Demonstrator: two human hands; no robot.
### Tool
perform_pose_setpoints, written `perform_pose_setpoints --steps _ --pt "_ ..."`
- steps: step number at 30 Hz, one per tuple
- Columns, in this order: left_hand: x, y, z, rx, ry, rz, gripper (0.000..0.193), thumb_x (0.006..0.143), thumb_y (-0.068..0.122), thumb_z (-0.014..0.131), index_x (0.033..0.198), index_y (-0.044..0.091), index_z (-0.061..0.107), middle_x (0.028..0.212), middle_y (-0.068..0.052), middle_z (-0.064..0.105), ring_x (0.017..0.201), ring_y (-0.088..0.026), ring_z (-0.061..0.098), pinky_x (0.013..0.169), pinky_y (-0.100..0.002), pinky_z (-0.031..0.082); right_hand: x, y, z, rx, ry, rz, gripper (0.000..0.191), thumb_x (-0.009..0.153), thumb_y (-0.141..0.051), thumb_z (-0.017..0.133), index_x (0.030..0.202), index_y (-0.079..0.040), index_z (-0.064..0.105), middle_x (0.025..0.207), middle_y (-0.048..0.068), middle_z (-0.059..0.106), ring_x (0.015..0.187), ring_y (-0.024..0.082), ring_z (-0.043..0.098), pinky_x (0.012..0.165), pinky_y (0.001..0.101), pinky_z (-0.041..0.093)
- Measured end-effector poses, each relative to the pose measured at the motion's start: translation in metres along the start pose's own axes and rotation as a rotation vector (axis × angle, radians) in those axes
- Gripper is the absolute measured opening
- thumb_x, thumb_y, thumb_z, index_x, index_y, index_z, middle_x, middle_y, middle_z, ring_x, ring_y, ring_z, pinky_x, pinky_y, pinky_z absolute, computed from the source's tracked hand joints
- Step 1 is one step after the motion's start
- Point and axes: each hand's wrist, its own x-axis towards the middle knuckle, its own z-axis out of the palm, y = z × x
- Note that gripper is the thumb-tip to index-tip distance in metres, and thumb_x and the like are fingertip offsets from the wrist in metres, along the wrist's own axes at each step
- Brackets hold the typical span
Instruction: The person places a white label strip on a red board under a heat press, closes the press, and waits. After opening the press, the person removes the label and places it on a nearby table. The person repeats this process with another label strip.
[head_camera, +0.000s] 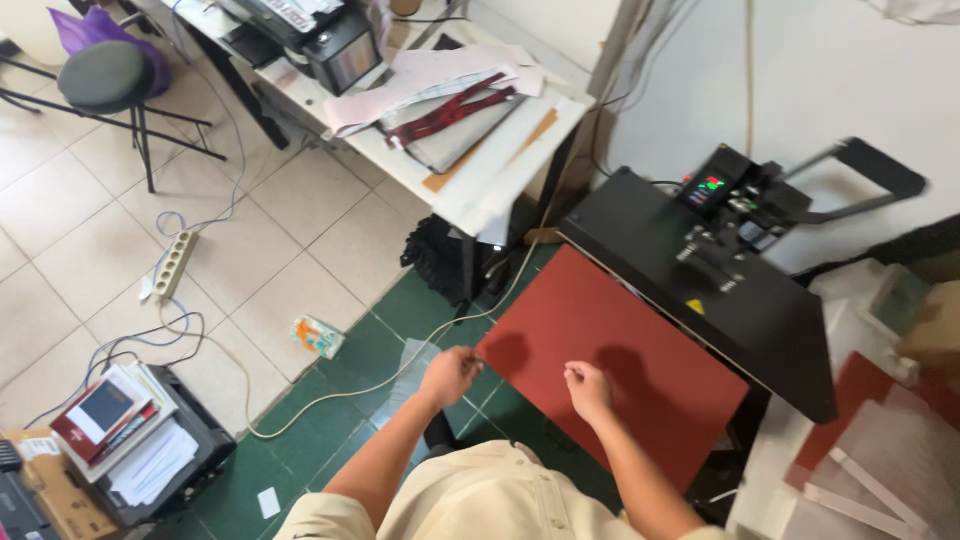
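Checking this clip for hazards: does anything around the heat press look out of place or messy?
Yes. A power strip and loose cables sprawl across the floor tiles, and a small colourful packet lies on the floor beside them. A pale cord runs across the green floor under the left hand. The red pad itself lies flat.

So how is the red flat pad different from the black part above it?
The red pad is bare and smooth, while the black plate carries a handle and a small box with lit lights. The red pad sits lower and sticks out toward the person's hands; the black plate is swung aside above it. The left hand is at the pad's corner, and the right hand is over it. Both are flat and rectangular.
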Motion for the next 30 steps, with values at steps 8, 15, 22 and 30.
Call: perform_pose_setpoints --steps 8,15,22,30 --pt "0.121 -0.015 -0.065 -0.297 0.198 -0.093 0.022 0.083 0.025 0.081 0.092 0.005 0.077 0.085 -0.010 0.078 0.077 -0.018 0.074 0.076 -0.033 0.058 0.036 -0.094 0.094 0.058 -0.104 -0.119 0.030 0.094 -0.023 0.069 0.116 -0.003 0.074 0.111 0.013 0.078 0.105 0.023 0.075 0.091 0.0347 0.057" --pt "0.212 0.018 -0.056 -0.949 0.055 -0.365 0.031 0.089 0.021 0.078 0.116 0.008 0.075 0.112 -0.004 0.076 0.107 -0.014 0.066 0.094 -0.029 0.049 -0.004 -0.076 0.107 0.207 -0.174 0.077 0.037 0.098 -0.030 0.066 0.126 -0.006 0.069 0.113 0.009 0.078 0.102 0.018 0.074 0.088 0.0326 0.058" --pt "0.226 0.026 -0.041 -1.231 -0.020 -0.440 0.039 0.095 0.025 0.070 0.132 0.010 0.069 0.125 -0.002 0.070 0.113 -0.016 0.059 0.088 -0.034 0.042 -0.052 -0.020 0.100 0.102 -0.126 0.287 0.039 0.095 -0.031 0.066 0.123 -0.004 0.070 0.105 0.009 0.079 0.092 0.017 0.076 0.084 0.0329 0.060" --pt "0.141 0.003 -0.025 -1.036 0.127 -0.098 0.019 0.089 0.009 0.082 0.101 -0.004 0.076 0.092 -0.007 0.075 0.082 -0.012 0.067 0.077 -0.025 0.053 -0.011 -0.053 0.108 0.817 -0.364 0.350 0.073 0.100 -0.060 0.040 0.147 -0.006 0.053 0.135 0.010 0.067 0.114 0.019 0.064 0.097 0.0380 0.049"
